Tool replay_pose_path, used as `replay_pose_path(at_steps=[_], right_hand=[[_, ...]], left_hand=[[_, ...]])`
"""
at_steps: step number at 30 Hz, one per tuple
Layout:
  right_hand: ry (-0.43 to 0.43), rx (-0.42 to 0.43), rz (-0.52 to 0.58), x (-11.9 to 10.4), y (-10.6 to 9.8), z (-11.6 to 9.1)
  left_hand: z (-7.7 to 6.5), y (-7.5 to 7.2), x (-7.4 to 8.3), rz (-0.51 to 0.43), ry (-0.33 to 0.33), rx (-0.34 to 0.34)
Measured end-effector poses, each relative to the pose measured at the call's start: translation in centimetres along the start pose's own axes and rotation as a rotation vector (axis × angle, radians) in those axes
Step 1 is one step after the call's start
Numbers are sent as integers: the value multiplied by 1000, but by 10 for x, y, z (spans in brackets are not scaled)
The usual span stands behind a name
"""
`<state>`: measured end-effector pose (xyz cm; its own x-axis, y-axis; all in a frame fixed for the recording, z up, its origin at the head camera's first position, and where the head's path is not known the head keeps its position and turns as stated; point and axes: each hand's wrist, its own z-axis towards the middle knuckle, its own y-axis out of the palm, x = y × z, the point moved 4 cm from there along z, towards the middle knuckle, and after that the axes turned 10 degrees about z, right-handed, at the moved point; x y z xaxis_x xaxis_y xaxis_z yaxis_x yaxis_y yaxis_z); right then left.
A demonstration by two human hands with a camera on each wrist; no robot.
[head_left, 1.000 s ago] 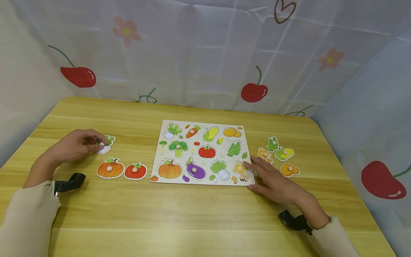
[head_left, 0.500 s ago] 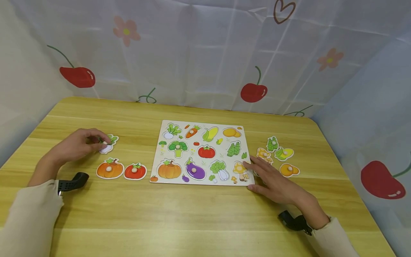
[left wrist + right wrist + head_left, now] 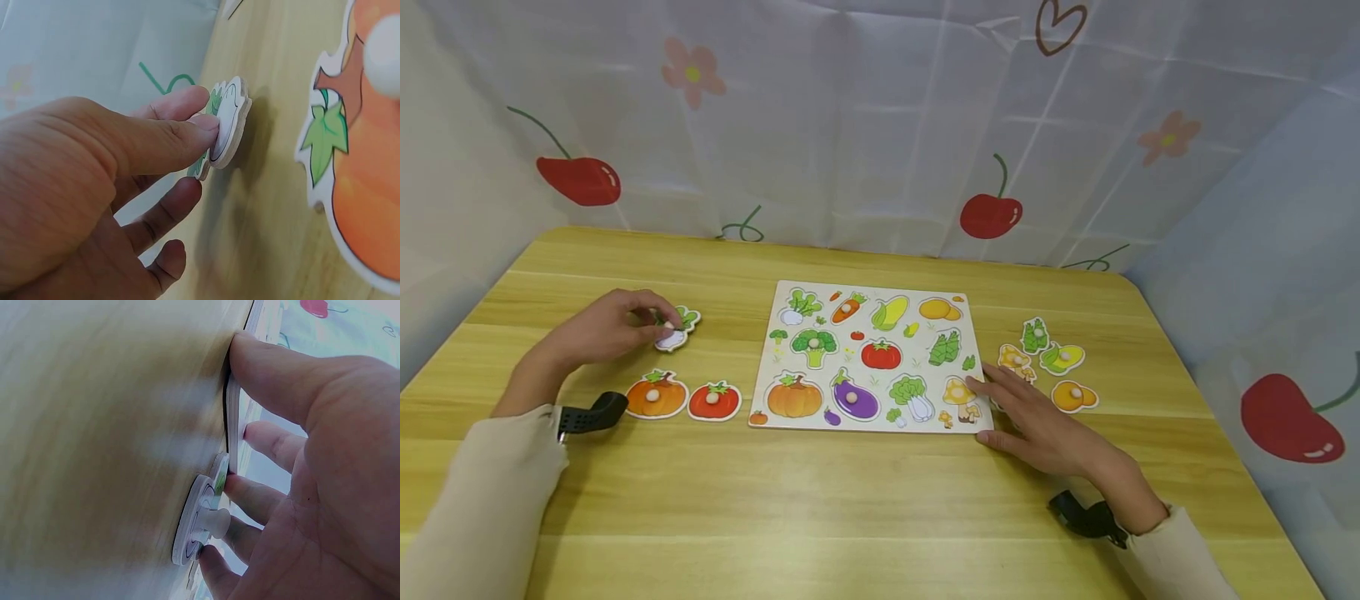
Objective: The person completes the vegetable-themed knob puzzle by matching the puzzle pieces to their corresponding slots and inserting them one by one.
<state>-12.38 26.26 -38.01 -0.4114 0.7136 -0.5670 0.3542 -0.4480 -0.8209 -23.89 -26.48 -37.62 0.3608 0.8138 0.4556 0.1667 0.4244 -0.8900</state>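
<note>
My left hand (image 3: 602, 329) pinches a turnip puzzle piece (image 3: 672, 339) between thumb and index finger. In the left wrist view, that turnip piece (image 3: 231, 125) stands tilted above the table, its shadow beneath. Flat on the table close by lie a pumpkin piece (image 3: 657, 398) and a tomato piece (image 3: 715, 402). At the lower right corner of the white vegetable puzzle board (image 3: 913, 362), my right hand (image 3: 1041, 425) rests with extended fingers, thumb and index touching the board's edge. A knobbed piece (image 3: 190, 525) lies under its other fingers, mostly hidden in the head view.
Beyond my right hand lie mushroom (image 3: 1017, 360), green-leaf (image 3: 1034, 335), corn (image 3: 1063, 358) and orange-yellow (image 3: 1074, 397) pieces. Carrot (image 3: 848, 308), broccoli (image 3: 813, 346) and eggplant (image 3: 855, 398) pieces with knobs sit in the board. A printed curtain (image 3: 865, 125) hangs behind the table.
My left hand has carried the turnip piece to the right and slightly away from me, off the table. The right hand stays at the board's corner.
</note>
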Motion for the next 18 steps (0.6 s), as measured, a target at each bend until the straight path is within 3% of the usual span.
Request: replay_pose_path(at_steps=[8,18], right_hand=[[19,-7,3,1,2,1],[8,-5,-4,-1,1,1]], left_hand=[[9,-1,14,3,18,-14],[33,-1,40,-36,39,-54]])
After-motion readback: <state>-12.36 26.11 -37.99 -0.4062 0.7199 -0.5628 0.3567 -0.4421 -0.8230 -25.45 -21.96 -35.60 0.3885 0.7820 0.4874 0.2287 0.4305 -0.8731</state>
